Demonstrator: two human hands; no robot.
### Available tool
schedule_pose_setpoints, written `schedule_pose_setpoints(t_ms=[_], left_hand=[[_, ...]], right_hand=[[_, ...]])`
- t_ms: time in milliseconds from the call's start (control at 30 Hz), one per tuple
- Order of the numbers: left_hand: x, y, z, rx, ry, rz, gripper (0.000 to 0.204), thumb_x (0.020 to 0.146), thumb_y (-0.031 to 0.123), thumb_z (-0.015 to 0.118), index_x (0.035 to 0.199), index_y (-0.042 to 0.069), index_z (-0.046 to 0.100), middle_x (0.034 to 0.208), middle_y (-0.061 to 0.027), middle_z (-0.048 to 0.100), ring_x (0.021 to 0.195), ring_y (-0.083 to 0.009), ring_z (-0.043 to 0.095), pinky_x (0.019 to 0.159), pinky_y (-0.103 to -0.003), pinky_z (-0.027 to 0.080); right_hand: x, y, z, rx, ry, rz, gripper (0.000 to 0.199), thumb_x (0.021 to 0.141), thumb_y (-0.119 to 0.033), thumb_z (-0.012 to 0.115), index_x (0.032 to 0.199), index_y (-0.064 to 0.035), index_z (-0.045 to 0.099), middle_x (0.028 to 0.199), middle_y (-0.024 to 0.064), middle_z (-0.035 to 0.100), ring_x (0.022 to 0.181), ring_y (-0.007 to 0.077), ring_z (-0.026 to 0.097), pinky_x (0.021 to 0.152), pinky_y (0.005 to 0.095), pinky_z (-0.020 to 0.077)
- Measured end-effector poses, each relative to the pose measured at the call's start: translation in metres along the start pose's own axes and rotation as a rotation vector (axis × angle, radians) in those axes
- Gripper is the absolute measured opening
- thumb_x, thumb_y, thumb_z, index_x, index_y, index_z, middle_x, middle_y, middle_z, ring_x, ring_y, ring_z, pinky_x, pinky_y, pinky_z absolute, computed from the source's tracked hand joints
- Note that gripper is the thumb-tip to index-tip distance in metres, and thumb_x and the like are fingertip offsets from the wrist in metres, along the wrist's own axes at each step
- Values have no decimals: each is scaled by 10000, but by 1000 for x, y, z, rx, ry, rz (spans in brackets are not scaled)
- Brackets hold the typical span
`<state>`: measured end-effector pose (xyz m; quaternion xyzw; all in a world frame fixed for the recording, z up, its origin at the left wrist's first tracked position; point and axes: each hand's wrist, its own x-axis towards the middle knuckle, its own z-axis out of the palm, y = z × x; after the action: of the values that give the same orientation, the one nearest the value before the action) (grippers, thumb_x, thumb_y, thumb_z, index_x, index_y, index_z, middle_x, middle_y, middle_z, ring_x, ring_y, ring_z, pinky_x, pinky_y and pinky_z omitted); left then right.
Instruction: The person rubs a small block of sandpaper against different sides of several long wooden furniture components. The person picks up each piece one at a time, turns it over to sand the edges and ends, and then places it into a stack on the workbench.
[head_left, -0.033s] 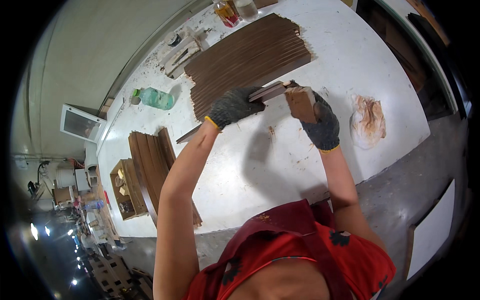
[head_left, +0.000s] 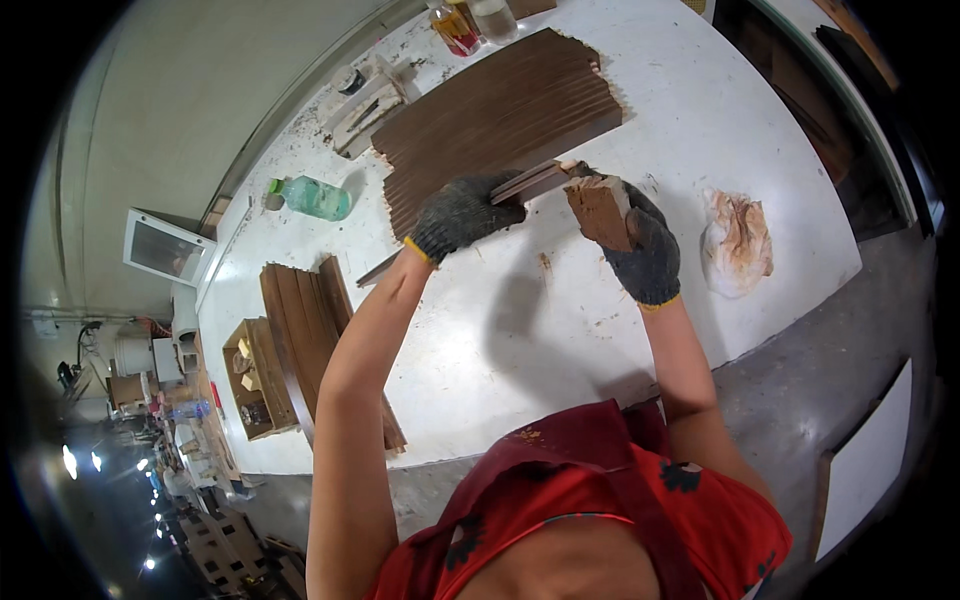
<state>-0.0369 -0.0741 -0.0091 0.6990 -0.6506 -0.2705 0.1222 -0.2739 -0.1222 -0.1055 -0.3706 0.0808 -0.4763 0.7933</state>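
L hand (head_left: 465, 213), in a dk grey glove w/ yellow cuff, was clenched round a thin brown wood strip (head_left: 532, 182), held up over the tbl (head_left: 450, 350), its R end sticking out twd the other hand. R hand (head_left: 650, 250), gloved likewise, grasped a brown block (head_left: 600, 215) w/ a pale, ragged top edge; block sat just beside the strip's R end, couldn't tell if touching. A brown length (head_left: 375, 270) poked out past the L wrist; unclear if same pc. Just beyond L hand, a wide stack of brown strips (head_left: 500, 110) lay on the white tbl, ends uneven. R of the R hand: a crumpled white rag (head_left: 737, 245), stained brown. L of the stack: a green bottle (head_left: 315, 198). Nr L forearm: a smaller batch of brown strips (head_left: 295, 310), w/ a wooden box (head_left: 275, 375) alongside, small bits inside. Far side of tbl: a red-&-yellow bottle (head_left: 455, 32) + a clear jar (head_left: 494, 20), side by side.
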Motion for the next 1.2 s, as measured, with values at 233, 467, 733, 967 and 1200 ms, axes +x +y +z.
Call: schedule_pose_setpoints(t_ms=[233,467,733,967,1200], left_hand=[[-69,26,-10,-149,559,10,456,774,132,732,1214,113,615,1034,-132,671,911,-297,665,808,-379,524],[-94,21,3,-51,826,118,497,726,87,757,1199,78,604,1067,-162,650,972,-346,641,828,-379,518],[-118,25,12,-271,796,-19,471,727,67,775,1172,60,620,1060,-141,659,978,-273,654,859,-359,516],[-153,37,-20,-533,710,13,428,704,64,825,1098,66,658,1012,-51,629,873,-159,621,753,-300,530],[-171,2,-31,-912,710,196,470,743,166,806,1144,2,625,1016,-49,659,817,-137,621,735,-275,528]], right_hand=[[-1,-25,104,-502,178,-605,403,908,-129,618,1281,8,551,1257,136,581,1114,211,578,969,341,471],[-7,-5,155,-915,96,-838,506,698,-75,774,1178,-75,612,1197,159,580,1072,338,570,911,418,478],[17,-3,144,-898,120,-750,439,762,-31,733,1185,-78,627,1198,124,623,1085,290,601,902,360,506],[18,-14,129,-199,101,-211,355,879,-62,625,1225,15,607,1130,67,643,950,121,594,814,258,498],[-3,-25,137,-134,-195,-412,381,875,-121,660,1225,15,592,1224,133,611,1133,234,576,988,365,452]])
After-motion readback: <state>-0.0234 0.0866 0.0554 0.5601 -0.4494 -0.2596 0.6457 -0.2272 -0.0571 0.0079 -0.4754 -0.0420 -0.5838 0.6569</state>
